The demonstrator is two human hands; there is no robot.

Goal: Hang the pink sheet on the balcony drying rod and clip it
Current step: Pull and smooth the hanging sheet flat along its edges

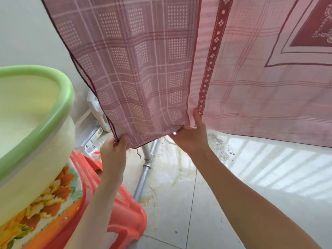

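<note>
The pink sheet, checked with dark red bands, hangs down from above the frame and fills the upper part of the view. Its top and the drying rod are out of view, and no clip shows. My left hand pinches the sheet's lower left corner by the dark hem. My right hand grips the bottom edge further right, beside the dark red patterned band, with the cloth bunched in its fingers. The left part of the sheet looks doubled and darker.
A green-rimmed plastic basin sits on a red plastic stool with a flower print at the left. A metal pipe leg slants down to the tiled floor under the sheet. Packets and a white bag lie by the wall.
</note>
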